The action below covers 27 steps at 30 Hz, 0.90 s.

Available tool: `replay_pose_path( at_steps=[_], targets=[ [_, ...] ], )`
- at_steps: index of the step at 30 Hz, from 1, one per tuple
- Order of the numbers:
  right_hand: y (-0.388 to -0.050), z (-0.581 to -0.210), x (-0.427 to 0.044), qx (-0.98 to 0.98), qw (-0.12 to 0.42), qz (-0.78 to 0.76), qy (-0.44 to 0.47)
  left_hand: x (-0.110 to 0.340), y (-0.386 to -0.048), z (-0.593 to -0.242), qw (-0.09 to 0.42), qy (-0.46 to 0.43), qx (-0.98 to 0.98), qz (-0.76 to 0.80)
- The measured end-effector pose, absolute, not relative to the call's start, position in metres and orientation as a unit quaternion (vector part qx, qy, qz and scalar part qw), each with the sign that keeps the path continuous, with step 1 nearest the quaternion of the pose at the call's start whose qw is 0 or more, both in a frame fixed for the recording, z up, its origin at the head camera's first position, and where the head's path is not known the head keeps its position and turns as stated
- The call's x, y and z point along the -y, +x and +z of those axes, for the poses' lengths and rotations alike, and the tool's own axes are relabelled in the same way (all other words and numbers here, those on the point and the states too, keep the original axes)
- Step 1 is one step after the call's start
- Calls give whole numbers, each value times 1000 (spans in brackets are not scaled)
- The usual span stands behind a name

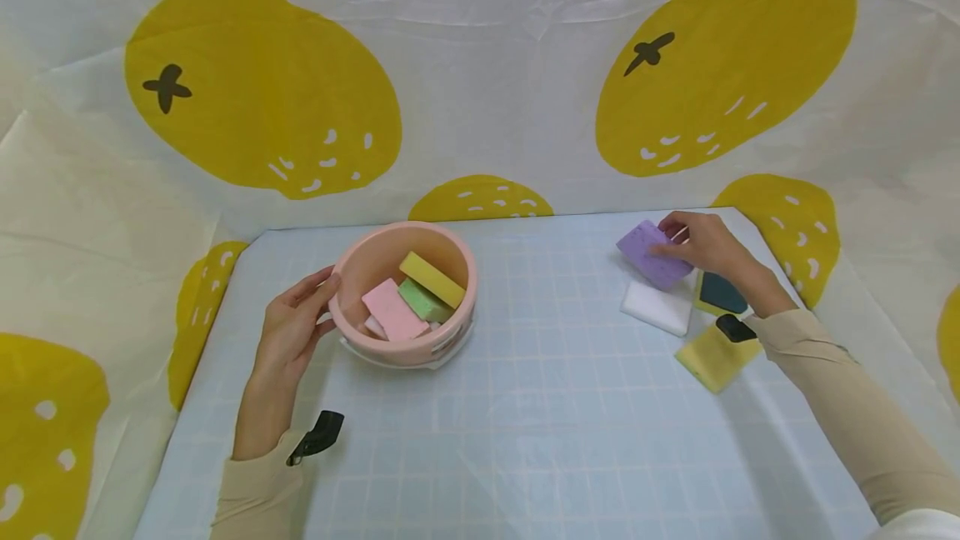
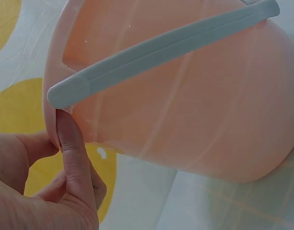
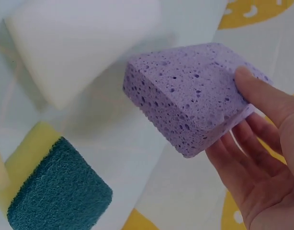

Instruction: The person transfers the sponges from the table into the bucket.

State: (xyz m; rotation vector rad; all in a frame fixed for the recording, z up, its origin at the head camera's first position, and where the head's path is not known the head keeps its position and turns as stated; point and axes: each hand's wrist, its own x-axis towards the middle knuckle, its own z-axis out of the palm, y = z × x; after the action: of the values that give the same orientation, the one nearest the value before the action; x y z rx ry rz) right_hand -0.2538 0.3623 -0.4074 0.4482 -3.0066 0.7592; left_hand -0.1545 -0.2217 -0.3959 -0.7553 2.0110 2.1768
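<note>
A pink bucket point(image 1: 405, 351) stands at the left of the table, holding a pink sponge point(image 1: 393, 309), a green sponge point(image 1: 423, 301) and a yellow sponge point(image 1: 432, 279). My left hand point(image 1: 291, 332) pinches its rim on the left side; the left wrist view shows the thumb and fingers point(image 2: 76, 163) on either side of the rim, below the pale handle point(image 2: 161, 50). At the right, my right hand point(image 1: 708, 247) holds a purple sponge point(image 1: 651, 255) between thumb and fingers. In the right wrist view the purple sponge point(image 3: 185, 91) is tilted and appears raised off the table.
Near the right hand lie a white sponge point(image 1: 657, 307), a yellow sponge with a dark green pad point(image 1: 721, 293) and a flat yellow sponge point(image 1: 716, 357). A white sheet with yellow fruit shapes point(image 1: 480, 65) hangs behind the table point(image 1: 525, 440).
</note>
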Motion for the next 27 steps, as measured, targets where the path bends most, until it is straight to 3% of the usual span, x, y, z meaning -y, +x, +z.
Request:
replay_pose_path(
  at_steps=[27],
  targets=[
    [-245, -372, -313, 949, 32, 286, 129, 222, -154, -398, 33, -245, -653, 716]
  ],
)
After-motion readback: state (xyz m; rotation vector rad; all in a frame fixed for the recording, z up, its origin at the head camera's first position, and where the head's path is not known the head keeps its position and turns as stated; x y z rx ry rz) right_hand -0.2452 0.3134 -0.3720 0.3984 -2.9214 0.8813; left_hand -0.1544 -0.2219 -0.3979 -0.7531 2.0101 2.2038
